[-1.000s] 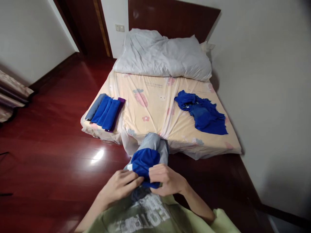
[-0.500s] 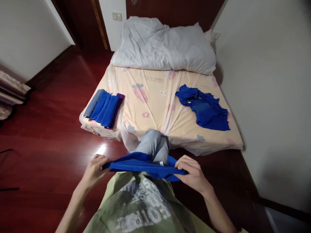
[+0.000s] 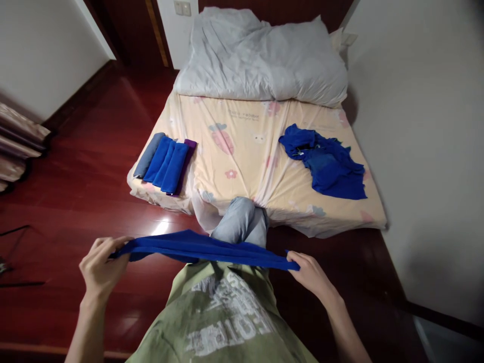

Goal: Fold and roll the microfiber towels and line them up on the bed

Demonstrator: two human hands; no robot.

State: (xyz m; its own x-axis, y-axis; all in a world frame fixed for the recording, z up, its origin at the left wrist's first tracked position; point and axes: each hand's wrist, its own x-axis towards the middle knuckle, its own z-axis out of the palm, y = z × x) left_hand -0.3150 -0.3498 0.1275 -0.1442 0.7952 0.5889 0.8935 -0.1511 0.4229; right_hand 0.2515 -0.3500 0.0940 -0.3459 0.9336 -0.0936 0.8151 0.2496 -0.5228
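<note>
A blue cloth (image 3: 212,248) is stretched sideways in front of my waist. My left hand (image 3: 106,259) grips its left end, fingers wrapped over the edge. At the other end, my right hand (image 3: 304,267) pinches the cloth's right corner. On the bed's left side lie a rolled grey-blue cloth (image 3: 150,154), folded blue cloths (image 3: 166,164) and a purple one (image 3: 189,156) partly under them. A crumpled pile of blue cloth (image 3: 325,164) rests on the bed's right side.
The bed (image 3: 234,186) has a patterned yellowish sheet, with a bunched pale quilt (image 3: 260,63) at its far end. A curtain (image 3: 18,136) hangs at the left. Thin black legs of some object (image 3: 22,285) stand on the floor at lower left.
My hands have moved apart, the left one farther, and the blue cloth is now pulled out longer and flatter between them. The view has tilted slightly downward.
</note>
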